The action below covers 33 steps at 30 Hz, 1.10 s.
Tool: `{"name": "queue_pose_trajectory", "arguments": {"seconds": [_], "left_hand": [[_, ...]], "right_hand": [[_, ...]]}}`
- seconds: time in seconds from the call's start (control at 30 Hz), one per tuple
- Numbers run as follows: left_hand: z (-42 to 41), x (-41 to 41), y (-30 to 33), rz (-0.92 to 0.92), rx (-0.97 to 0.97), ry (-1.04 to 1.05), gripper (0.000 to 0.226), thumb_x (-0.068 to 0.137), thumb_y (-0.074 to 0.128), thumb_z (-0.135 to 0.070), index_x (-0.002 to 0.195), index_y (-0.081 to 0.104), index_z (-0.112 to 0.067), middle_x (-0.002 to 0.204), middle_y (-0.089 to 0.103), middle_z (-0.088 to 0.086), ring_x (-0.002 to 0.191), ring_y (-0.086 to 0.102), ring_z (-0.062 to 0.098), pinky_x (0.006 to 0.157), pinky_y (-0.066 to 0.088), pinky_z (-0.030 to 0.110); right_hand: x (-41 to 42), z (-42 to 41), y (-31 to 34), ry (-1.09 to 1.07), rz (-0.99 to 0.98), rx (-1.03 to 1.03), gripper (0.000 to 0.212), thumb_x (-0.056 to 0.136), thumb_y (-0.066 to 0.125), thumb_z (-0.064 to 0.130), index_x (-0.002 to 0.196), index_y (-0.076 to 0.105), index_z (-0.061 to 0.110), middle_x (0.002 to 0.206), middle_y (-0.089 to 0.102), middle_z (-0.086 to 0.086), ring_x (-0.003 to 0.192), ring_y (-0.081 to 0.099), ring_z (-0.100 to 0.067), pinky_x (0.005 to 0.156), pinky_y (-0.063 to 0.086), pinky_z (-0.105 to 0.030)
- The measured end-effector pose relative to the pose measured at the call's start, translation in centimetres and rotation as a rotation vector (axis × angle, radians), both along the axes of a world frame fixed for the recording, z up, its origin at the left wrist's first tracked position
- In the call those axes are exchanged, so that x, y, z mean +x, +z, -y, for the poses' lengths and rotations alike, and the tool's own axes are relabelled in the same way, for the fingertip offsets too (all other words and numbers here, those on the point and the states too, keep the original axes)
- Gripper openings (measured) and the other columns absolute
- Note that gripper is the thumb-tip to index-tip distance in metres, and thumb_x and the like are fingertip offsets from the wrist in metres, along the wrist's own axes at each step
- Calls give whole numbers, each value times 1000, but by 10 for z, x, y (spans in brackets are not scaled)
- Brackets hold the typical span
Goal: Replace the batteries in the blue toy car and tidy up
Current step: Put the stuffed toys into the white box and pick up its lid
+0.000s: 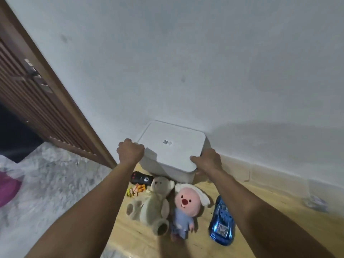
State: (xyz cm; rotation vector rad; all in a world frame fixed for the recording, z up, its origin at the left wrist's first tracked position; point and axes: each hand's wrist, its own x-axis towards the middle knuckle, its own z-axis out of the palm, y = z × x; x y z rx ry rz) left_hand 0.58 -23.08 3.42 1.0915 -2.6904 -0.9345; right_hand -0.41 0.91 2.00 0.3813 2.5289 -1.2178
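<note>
We are gripping the white storage box point(167, 155) at both ends. Our left hand point(131, 150) is curling over the lid's left edge, fingers closed down around it and hidden on the far side. Our right hand point(208, 161) is clamping the near right corner, thumb lying on top of the lid and the other fingers tucked under the rim, out of sight.

The blue toy car point(221, 220) is lying on the wooden floor point(260, 211) well below our right fingers, close beside that forearm, and neither hand is touching it. Between our two wrists the beige teddy bear point(152, 200) and the pink-faced plush doll point(186, 203) are resting side by side, and a black remote point(140, 178) is sitting just under our left fingers, near the box's base, with some small orange and yellow pieces point(135, 190) beside it.

We are judging that the box is being opened or shifted. If only the lid is held, it could pop free, leaving the body to drop onto the remote or the bear. If we are dragging the whole box towards us, it could shove the toys and push the car out of reach. Our right grip is sitting on one corner only, so the lid could tilt and slip sideways.
</note>
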Motion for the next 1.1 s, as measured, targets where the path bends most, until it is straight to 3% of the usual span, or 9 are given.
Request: {"name": "queue_pose_trajectory", "arguments": {"seconds": [0.1, 0.2, 0.37, 0.5, 0.6, 0.77, 0.87, 0.97, 1.1], "left_hand": [[16, -13, -2, 50, 73, -93, 18, 87, 55, -14, 80, 59, 2, 73, 55, 12, 83, 58, 32, 61, 39, 32], [27, -22, -6, 43, 147, -91, 16, 84, 58, -12, 74, 60, 1, 67, 52, 8, 74, 54, 28, 55, 37, 26], [35, -32, -4, 161, 230, -96, 30, 78, 76, -22, 82, 58, 2, 69, 56, 10, 64, 57, 26, 44, 40, 25], [39, -38, 2, 211, 199, -118, 37, 75, 79, -27, 85, 59, 3, 72, 61, 13, 59, 59, 27, 40, 39, 24], [44, -40, 5, 205, 233, -117, 38, 69, 81, -23, 86, 61, 4, 78, 65, 16, 61, 60, 28, 41, 42, 24], [43, -36, 3, 223, 389, -223, 34, 68, 82, -12, 90, 64, 7, 89, 69, 16, 81, 70, 31, 72, 61, 43], [42, -38, 3, 199, 432, -268, 38, 70, 83, -8, 97, 59, 2, 98, 66, 20, 84, 70, 35, 64, 62, 46], [39, -39, 4, 195, 407, -245, 33, 70, 82, -5, 90, 58, 5, 89, 62, 19, 79, 67, 37, 68, 61, 48], [36, -43, 1, 181, 381, -192, 23, 71, 78, -1, 80, 57, -1, 81, 57, 15, 73, 58, 36, 68, 61, 50]], "right_hand": [[-1, 3, 12, -29, 42, 47, 24, 75, 75, 27, 84, 65, 8, 75, 69, -6, 49, 68, -20, 50, 58, -31], [-2, 4, 17, -27, 67, 112, 24, 77, 77, 26, 83, 62, 9, 70, 64, -1, 36, 61, -14, 37, 46, -23], [-4, 7, 24, -53, 60, 188, 29, 75, 79, 28, 72, 55, 12, 80, 69, -7, 48, 66, -19, 55, 57, -29], [-3, 10, 27, -73, 57, 190, 29, 74, 79, 29, 72, 55, 12, 79, 70, -7, 50, 67, -21, 54, 53, -26], [-1, 11, 30, -92, 58, 169, 29, 74, 79, 27, 71, 54, 13, 75, 68, -5, 47, 64, -19, 46, 45, -22], [2, 12, 31, -106, 113, 127, 24, 78, 74, 18, 70, 52, 12, 68, 61, -2, 46, 62, -17, 37, 40, -18], [1, 18, 31, -112, 143, 97, 18, 79, 70, 11, 71, 54, 9, 71, 64, -7, 52, 66, -25, 43, 53, -27], [-3, 23, 36, -109, 171, 104, 8, 76, 65, 5, 73, 58, 4, 73, 69, -14, 60, 71, -33, 58, 61, -41], [-7, 29, 44, -78, 230, 151, 2, 77, 59, 4, 76, 61, 3, 57, 67, -13, 58, 71, -32, 58, 60, -32]]}}
